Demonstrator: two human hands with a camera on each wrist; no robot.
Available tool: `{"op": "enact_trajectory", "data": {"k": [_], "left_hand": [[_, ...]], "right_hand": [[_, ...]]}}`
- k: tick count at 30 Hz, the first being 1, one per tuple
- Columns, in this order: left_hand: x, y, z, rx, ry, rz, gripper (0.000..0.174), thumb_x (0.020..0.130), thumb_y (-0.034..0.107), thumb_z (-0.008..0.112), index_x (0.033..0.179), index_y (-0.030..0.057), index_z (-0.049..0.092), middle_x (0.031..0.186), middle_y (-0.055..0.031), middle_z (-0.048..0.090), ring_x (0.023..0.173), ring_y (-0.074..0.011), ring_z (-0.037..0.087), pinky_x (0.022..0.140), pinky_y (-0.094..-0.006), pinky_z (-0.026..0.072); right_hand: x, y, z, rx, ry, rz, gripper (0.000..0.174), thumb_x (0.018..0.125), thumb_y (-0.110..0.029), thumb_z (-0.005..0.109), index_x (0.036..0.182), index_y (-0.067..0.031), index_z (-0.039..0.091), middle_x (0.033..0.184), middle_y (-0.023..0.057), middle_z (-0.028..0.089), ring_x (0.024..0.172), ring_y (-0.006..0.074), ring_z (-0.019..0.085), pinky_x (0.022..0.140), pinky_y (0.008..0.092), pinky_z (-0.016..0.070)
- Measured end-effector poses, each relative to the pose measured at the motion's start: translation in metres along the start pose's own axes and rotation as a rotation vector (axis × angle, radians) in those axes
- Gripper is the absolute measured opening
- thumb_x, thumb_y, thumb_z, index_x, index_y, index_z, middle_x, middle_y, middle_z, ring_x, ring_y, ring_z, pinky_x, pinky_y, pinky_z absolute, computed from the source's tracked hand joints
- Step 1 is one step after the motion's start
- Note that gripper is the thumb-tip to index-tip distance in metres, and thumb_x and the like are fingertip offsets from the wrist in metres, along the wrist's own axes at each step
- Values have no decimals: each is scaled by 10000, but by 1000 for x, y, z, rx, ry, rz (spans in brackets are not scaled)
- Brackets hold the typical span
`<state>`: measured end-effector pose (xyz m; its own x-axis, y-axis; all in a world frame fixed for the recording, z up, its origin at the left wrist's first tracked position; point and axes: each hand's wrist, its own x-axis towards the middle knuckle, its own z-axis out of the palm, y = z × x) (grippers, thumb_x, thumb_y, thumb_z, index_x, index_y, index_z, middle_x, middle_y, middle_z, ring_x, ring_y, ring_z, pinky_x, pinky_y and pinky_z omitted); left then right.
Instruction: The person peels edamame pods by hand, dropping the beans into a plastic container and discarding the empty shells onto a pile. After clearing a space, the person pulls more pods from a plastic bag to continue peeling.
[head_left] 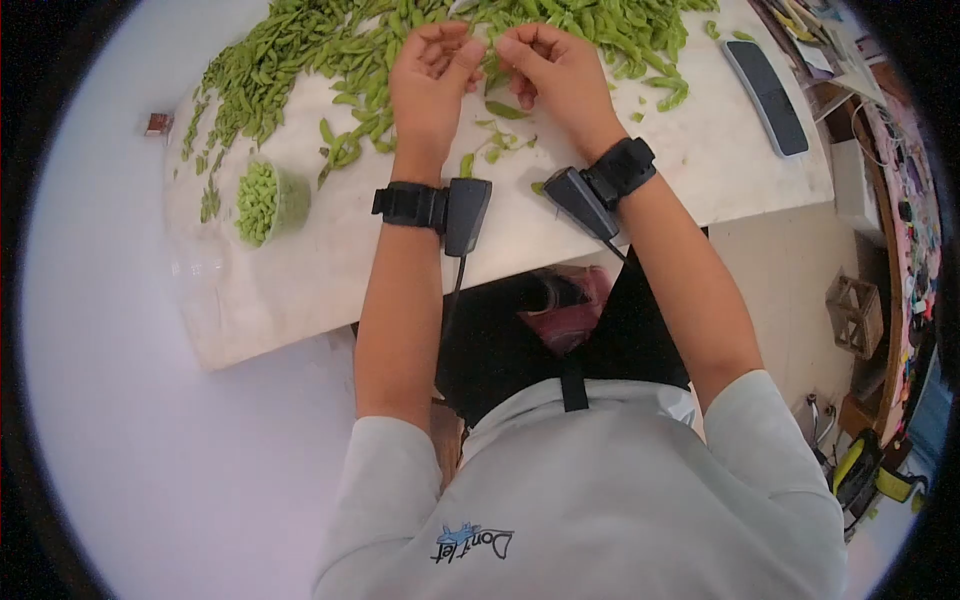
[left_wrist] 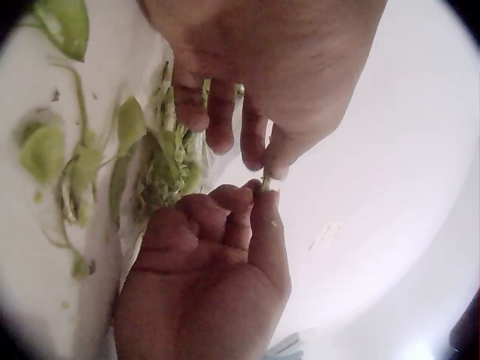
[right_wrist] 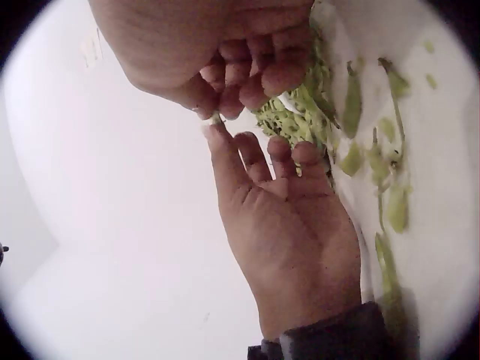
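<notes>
In the head view, my left hand (head_left: 430, 88) and right hand (head_left: 560, 80) meet above the table (head_left: 330, 270), fingertips facing each other. Between them is a small green piece (left_wrist: 266, 182), which looks like part of a soybean pod. Thumb and forefinger of each hand pinch it, and the fingers cover most of it. The other fingers curl loosely inward. Behind the hands spreads a large heap of green pods (head_left: 265, 80). Below the hands lie a loose pod (head_left: 507, 110) and some scraps (head_left: 495, 150).
A clear cup (head_left: 294, 200) of shelled green beans (head_left: 257, 205) stands on the left of the table. At the right edge lies a phone (head_left: 768, 100). A cluttered shelf (head_left: 905, 200) runs along the right side, with a small wooden crate (head_left: 855, 315) by it.
</notes>
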<state>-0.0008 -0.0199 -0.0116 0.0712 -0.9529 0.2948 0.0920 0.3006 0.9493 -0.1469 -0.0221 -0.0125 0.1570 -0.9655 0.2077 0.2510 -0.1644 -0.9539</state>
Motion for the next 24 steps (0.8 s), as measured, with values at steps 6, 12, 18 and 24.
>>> {"op": "enact_trajectory", "data": {"k": [6,12,18,24], "left_hand": [[-1,1,-1,117,73,87,172,833,99,682,970,8,634,824,-26,633,687,-72,548,602,-222,440],[-3,6,2,103,-14,-2,206,838,65,664,1027,-15,646,800,-40,649,658,-81,555,601,-210,446],[-1,2,-1,49,-74,-34,183,831,57,669,992,-29,655,761,-45,639,644,-92,564,590,-220,455],[-1,-2,-2,51,-77,-61,203,850,98,659,1008,-28,635,753,-44,624,627,-98,563,579,-226,458]], "right_hand": [[1,3,-1,61,-20,10,182,895,-165,595,956,6,606,766,42,663,569,63,571,456,202,455],[1,2,-2,30,-10,24,161,904,-154,579,944,1,600,761,38,661,566,62,572,460,197,456],[0,2,-2,32,-43,28,132,902,-152,579,890,-21,597,713,13,631,550,48,549,458,188,429],[-1,0,-3,19,-67,50,147,915,-178,573,885,-35,582,686,-16,579,540,41,505,480,182,404]]}}
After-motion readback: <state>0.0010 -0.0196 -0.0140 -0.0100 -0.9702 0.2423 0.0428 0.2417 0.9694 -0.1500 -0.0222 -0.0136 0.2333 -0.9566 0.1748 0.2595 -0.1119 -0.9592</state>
